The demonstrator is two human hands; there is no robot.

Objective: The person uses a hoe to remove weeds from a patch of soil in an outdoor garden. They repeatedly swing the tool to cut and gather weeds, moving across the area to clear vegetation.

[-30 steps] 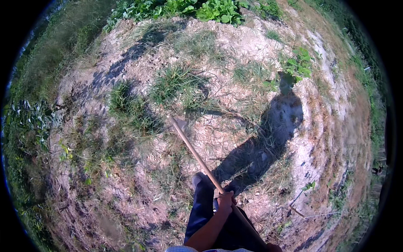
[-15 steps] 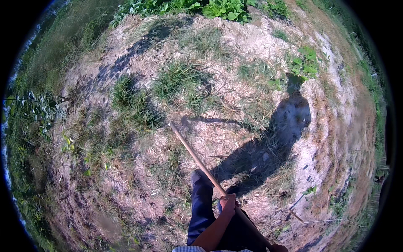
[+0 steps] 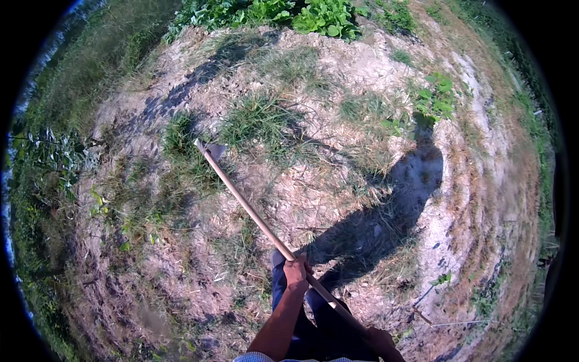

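My left hand (image 3: 295, 273) is closed around the pale wooden handle (image 3: 244, 202) of a hoe, just in front of my dark trousers. My right hand (image 3: 379, 341) grips the lower end of the same handle near the bottom edge. The metal hoe blade (image 3: 213, 151) is at the upper left end, over a tuft of green grass (image 3: 181, 131); whether it touches the soil I cannot tell. A second grass clump (image 3: 256, 123) lies to its right.
Dry, pale soil (image 3: 332, 223) with straw surrounds my feet and carries my shadow. Leafy green plants (image 3: 322, 18) grow at the top, a small leafy plant (image 3: 437, 99) at right, and taller weeds along the left rim. A thin pale line (image 3: 464, 321) lies at lower right.
The hoe blade has moved up and left onto the grass tuft. My left hand has shifted up and left along with the handle, and my right hand shows more.
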